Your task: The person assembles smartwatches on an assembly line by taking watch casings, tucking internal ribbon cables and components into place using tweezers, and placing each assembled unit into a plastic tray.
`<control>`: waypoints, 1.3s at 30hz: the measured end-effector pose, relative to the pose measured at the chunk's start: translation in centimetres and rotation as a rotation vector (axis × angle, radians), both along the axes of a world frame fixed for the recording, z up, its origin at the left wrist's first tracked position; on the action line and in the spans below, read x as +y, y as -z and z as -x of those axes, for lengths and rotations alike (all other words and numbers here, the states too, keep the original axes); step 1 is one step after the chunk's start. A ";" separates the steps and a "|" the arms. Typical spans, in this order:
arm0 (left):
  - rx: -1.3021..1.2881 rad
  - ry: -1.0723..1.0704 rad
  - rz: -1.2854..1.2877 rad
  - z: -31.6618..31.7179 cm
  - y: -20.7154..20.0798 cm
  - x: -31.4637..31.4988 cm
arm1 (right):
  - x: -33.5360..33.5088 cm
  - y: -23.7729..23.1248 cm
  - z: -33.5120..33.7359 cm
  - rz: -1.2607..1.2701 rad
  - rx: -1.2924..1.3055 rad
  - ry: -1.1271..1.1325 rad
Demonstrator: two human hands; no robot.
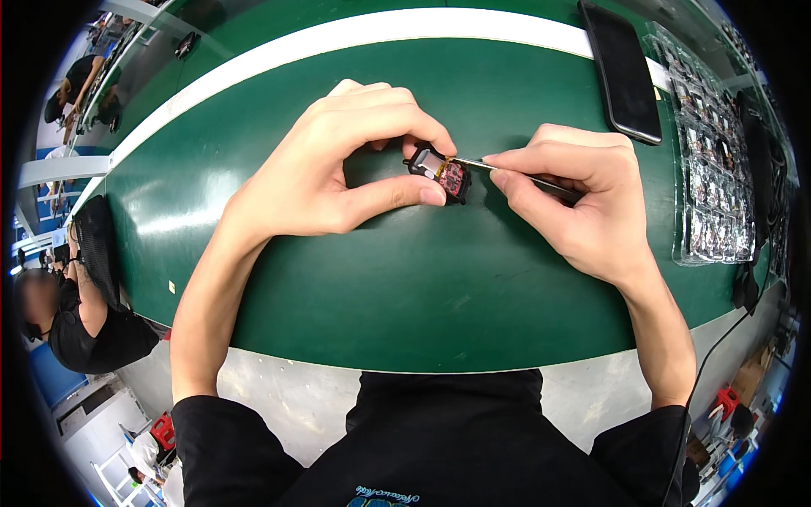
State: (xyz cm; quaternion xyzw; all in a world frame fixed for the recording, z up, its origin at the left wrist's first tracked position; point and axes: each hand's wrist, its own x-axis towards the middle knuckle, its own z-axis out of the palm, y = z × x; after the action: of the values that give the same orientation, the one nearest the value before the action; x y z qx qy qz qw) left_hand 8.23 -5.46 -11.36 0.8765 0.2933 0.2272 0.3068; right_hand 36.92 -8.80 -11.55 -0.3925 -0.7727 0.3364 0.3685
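Note:
Between the thumb and fingers of my left hand [338, 160] is a small black electronic device [440, 172], its casing exposing a red circuit board, a silvery-grey part and a strip of yellow. My right hand [583, 186] pinches a pair of slim metal tweezers [473, 163], held like a pen. The tip reaches the upper right edge of the device, by the yellow strip. Whether the tip grips anything there is too small to tell. Both hands are above the green tabletop [405, 287].
A black smartphone [621, 72] lies at the far right. Beside it, clear plastic trays [714, 160] hold several small parts. A dark cable [718, 346] runs down the right side. A white strip [355, 32] crosses the table's far side. Another person [84, 317] sits at the left.

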 end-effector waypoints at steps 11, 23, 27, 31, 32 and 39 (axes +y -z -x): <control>-0.003 -0.015 0.020 0.0 0.1 -0.1 | -0.2 0.3 0.2 0.044 0.034 0.022; -0.002 -0.022 0.018 0.0 0.1 -0.1 | -0.4 1.0 0.2 -0.104 0.022 -0.018; -0.005 -0.011 0.011 0.0 0.1 -0.1 | -0.4 0.8 0.3 -0.097 0.023 0.010; -0.017 -0.036 0.013 -0.3 -0.2 -0.3 | -0.1 0.4 -0.2 -0.064 0.031 0.016; -0.019 -0.051 0.016 -0.5 -0.2 -0.2 | 0.0 0.5 -0.3 -0.018 0.097 0.049; 0.017 -0.018 -0.064 -0.6 -0.1 -0.4 | -0.2 0.7 0.2 0.107 0.215 0.148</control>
State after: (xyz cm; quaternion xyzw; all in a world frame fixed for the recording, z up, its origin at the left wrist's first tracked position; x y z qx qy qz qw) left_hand 8.80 -5.84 -11.26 0.8851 0.2963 0.2319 0.2741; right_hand 36.74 -8.98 -12.29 -0.4292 -0.6786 0.3891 0.4515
